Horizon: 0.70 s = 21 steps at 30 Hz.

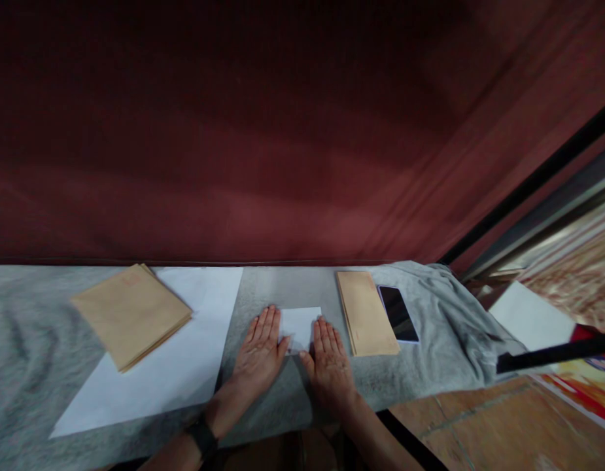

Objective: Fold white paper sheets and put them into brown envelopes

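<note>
A small white paper (301, 327) lies on the grey cloth between my hands. My left hand (260, 347) rests flat along its left edge, fingers stretched forward and thumb on the paper. Along the right edge lies my right hand (330, 363), also flat, with its thumb near the paper's lower corner. Neither hand grips anything. To the right of my right hand is a stack of narrow brown envelopes (368, 314), with a dark-screened phone (399, 314) beside it.
Left of my hands, larger brown envelopes (133, 314) sit partly over a big white sheet (184, 366). A dark red wall (282, 163) rises behind the cloth-covered surface (253, 428). Black bars, a white panel (532, 316) and tiled floor (483, 425) are at the right.
</note>
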{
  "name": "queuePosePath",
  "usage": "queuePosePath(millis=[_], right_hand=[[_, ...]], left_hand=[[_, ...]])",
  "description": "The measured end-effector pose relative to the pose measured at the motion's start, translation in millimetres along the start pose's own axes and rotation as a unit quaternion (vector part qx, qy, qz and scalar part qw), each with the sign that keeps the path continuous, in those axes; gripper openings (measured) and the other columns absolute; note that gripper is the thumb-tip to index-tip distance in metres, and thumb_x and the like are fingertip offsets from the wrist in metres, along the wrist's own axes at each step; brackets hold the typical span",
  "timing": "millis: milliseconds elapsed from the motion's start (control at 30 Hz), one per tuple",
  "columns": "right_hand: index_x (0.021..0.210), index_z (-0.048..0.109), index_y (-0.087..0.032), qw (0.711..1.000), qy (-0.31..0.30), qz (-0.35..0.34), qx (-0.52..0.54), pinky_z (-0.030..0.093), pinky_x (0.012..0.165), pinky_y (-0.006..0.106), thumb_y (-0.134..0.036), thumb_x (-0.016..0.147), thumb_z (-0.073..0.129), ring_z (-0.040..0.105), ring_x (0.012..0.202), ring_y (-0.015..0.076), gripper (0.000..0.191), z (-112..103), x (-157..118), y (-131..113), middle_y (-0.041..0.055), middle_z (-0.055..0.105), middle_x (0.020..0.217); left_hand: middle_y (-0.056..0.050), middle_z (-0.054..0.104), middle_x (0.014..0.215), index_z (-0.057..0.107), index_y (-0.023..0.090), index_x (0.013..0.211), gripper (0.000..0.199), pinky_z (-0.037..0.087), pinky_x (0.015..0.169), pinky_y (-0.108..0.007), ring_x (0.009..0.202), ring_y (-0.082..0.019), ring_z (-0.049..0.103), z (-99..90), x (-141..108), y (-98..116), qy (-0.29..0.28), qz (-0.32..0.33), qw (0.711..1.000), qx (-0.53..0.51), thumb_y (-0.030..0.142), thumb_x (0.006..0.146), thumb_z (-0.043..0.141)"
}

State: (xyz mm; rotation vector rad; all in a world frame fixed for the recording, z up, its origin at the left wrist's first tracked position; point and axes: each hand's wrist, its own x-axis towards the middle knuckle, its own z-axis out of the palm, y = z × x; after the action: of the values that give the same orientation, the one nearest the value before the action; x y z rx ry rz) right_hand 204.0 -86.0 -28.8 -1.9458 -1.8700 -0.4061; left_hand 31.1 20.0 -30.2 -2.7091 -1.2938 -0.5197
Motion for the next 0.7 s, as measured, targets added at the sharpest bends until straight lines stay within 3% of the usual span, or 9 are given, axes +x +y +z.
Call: queuePosePath(millis=[467, 700], right_hand=[[0.159, 0.025, -0.006, 1.000, -0.010, 0.025, -0.007, 0.041, 0.112, 0.051, -0.047, 0.106, 0.037, 0.045, 0.142, 0.0331, 0.068, -1, -1, 9, 0.0225, 0.046, 0.154], [0.156, 0.036, -0.013, 0.997, -0.061, 0.033, 0.031, 0.032, 0.119, 0.045, -0.043, 0.107, 0.035, 0.038, 0.147, 0.0272, 0.058, -5, 19, 2, 0.0137, 0.038, 0.161]], left_hand=[[-0.022, 0.042, 0.157, 0.043, 0.000, 0.149, 0.067, 0.027, 0.122, -0.050, 0.149, -0.031, 0.035, -7.7, 5, -9, -0.020, -0.055, 0.998, 0.021, 0.045, 0.103, 0.025], [-0.011, 0.038, 0.161, 0.040, 0.016, 0.154, 0.062, 0.024, 0.122, -0.051, 0.151, -0.029, 0.031, -8.1, 8, -5, -0.066, -0.001, 0.998, -0.002, 0.048, 0.102, 0.030]])
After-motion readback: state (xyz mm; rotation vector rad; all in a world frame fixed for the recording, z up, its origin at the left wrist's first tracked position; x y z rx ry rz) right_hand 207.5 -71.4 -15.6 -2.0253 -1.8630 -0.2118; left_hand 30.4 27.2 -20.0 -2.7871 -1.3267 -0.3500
